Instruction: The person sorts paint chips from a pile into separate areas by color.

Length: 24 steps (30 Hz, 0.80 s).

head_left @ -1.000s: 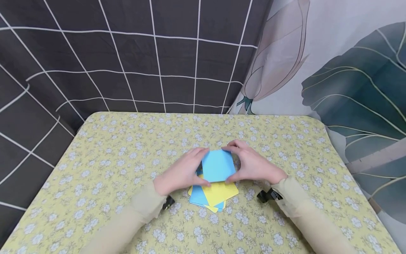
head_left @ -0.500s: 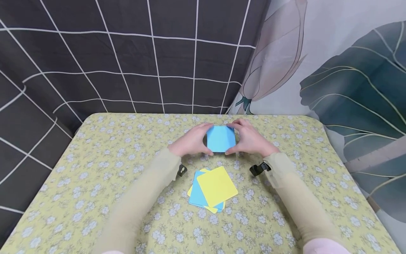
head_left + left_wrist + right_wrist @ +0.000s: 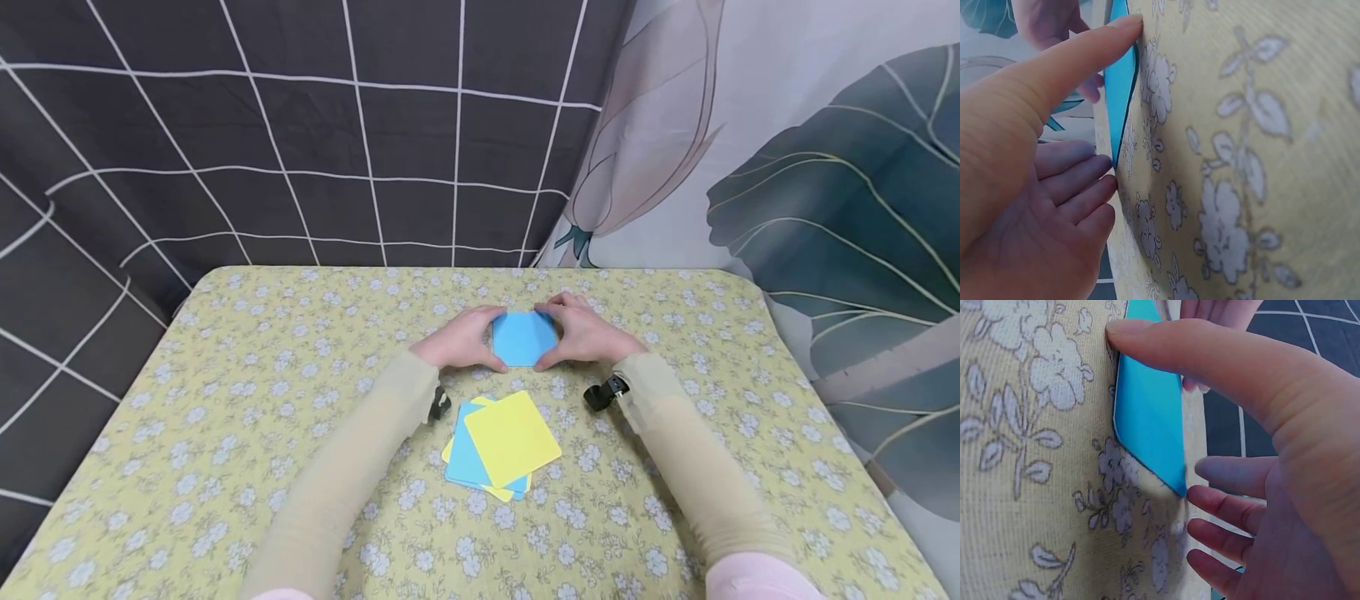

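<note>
A square blue card (image 3: 524, 339) lies flat at the tablecloth toward the back of the table. My left hand (image 3: 467, 338) holds its left side, thumb at the near corner and fingertips at the far one. Opposite it, my right hand (image 3: 588, 335) holds the right side in the same way. In the left wrist view the thumb crosses the edge of the blue card (image 3: 1121, 94), close against the cloth. The right wrist view shows the thumb over the blue card (image 3: 1150, 412) and fingertips right at its far corner.
Nearer to me is a loose, fanned pile of square cards, a yellow card (image 3: 513, 439) on top and a blue card (image 3: 465, 458) under it. A flowered yellow cloth (image 3: 225, 467) covers the table. A dark gridded curtain (image 3: 300, 133) hangs behind.
Both hands have carried the blue card from above the pile away to the back of the table and lowered it to the cloth. The yellow-topped pile stayed in place.
</note>
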Available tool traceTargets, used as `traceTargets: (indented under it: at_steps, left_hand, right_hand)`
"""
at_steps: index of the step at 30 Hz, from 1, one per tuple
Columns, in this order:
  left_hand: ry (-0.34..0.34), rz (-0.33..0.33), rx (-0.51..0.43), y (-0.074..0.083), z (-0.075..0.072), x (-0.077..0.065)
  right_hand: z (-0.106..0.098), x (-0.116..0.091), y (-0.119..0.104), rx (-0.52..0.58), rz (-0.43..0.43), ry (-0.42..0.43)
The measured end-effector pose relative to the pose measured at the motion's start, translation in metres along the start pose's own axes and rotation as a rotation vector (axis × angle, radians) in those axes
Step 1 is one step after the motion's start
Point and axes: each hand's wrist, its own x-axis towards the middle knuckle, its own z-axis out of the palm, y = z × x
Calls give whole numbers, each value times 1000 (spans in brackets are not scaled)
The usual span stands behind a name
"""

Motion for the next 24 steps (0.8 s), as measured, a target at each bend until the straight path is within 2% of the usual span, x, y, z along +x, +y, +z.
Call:
traceTargets:
  at_steps: [5,11,19,24]
  left_hand:
    - [56,9,-11,6,-1,-11]
    - [91,33,1,28,1,-49]
    - [88,-16,70,50,28,-101]
    - [85,-21,100,55,44,-121]
  right_hand:
    - [-5,-11,-12,19,-37,41]
    - [-11,-40,-36,-3,-105,40]
    - [-1,-74,-52,-37,-128,-25]
    - [11,-88,-56,-38,-186,-53]
